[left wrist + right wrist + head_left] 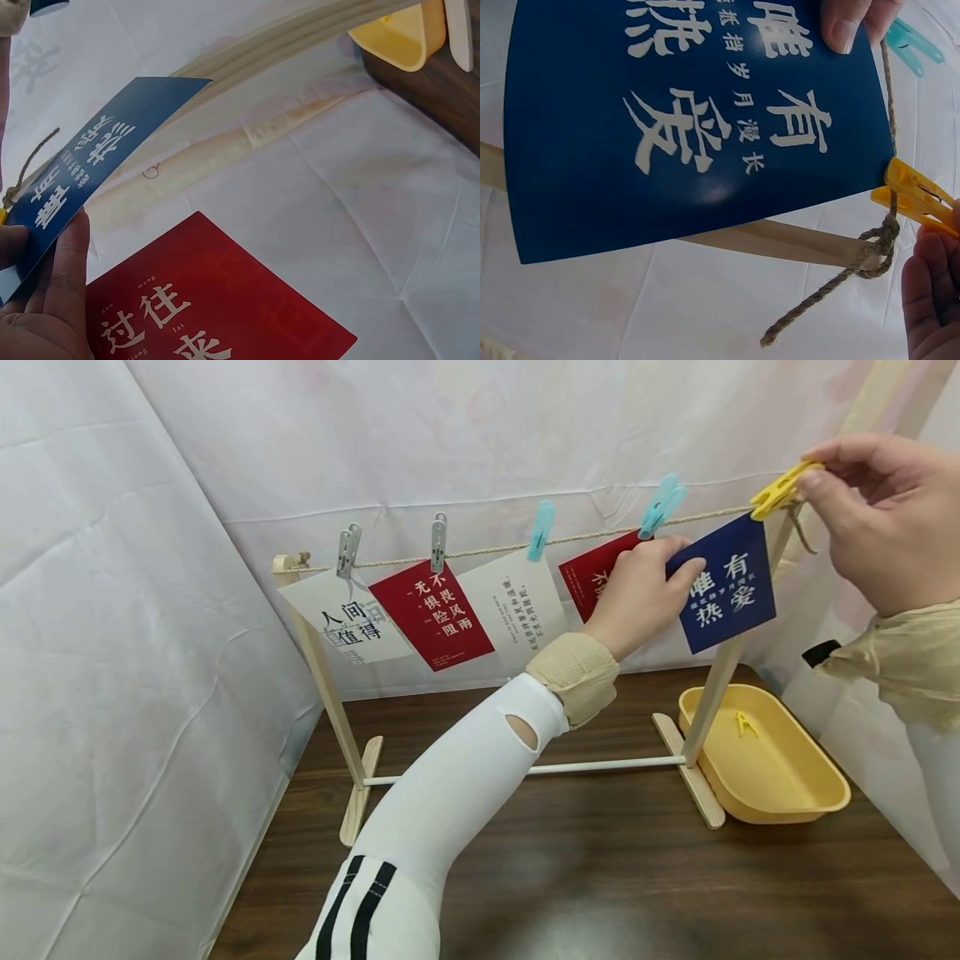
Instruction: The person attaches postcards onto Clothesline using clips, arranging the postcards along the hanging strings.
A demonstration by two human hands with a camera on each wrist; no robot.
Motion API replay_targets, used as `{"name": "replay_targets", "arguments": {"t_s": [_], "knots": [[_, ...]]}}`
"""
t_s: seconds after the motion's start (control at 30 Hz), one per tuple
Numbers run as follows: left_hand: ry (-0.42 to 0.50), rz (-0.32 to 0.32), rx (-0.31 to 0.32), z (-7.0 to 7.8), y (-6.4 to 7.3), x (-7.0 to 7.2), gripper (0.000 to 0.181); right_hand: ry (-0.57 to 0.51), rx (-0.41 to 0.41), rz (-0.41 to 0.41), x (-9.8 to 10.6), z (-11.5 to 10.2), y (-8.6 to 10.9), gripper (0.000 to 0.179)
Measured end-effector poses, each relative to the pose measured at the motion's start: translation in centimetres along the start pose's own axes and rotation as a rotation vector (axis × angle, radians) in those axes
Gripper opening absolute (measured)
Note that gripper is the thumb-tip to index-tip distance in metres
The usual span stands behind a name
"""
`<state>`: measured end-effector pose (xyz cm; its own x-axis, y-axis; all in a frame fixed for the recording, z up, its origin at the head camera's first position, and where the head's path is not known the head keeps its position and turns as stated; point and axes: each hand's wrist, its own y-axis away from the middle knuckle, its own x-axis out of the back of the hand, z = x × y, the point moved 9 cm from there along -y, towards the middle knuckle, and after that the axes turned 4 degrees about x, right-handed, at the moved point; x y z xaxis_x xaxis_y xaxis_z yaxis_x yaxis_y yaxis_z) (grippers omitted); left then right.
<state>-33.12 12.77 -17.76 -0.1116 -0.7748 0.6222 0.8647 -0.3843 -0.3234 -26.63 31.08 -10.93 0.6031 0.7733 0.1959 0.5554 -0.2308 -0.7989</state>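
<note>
My left hand (637,593) pinches the left edge of a blue card (731,614) with white characters, thumb in front and fingers behind. With thumb and fingers, my right hand (896,522) holds a yellow clothespin (783,491) at the card's upper right corner. In the right wrist view the clothespin (915,187) sits across the rope (887,90) at that corner, near the knot. The left wrist view shows the blue card (135,120) tilted, above a red card (225,285). My left hand partly covers that red card in the head view, under a light blue clothespin (662,508).
A white card (352,627), a red card (435,627) and another white card (513,602) hang further left on grey and blue clothespins. The rope runs between wooden posts (716,693). A yellow tray (787,777) with a yellow clothespin (745,724) stands right on the brown table (600,860).
</note>
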Motion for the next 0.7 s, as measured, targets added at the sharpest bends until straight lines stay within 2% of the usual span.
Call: {"name": "replay_targets", "arguments": {"t_s": [0.23, 0.47, 0.7], "knots": [[0.014, -0.007, 0.003, 0.13, 0.18, -0.06, 0.036, 0.071, 0.005, -0.057, -0.01, -0.41, -0.41, 0.017], [0.020, 0.001, 0.019, 0.05, 0.02, -0.04, 0.039, 0.116, -0.010, -0.105, -0.29, -0.26, -0.61, 0.029], [0.025, 0.004, 0.020, -0.08, 0.10, -0.02, 0.038, 0.015, -0.018, -0.099, -0.41, -0.05, -0.86, 0.032]]}}
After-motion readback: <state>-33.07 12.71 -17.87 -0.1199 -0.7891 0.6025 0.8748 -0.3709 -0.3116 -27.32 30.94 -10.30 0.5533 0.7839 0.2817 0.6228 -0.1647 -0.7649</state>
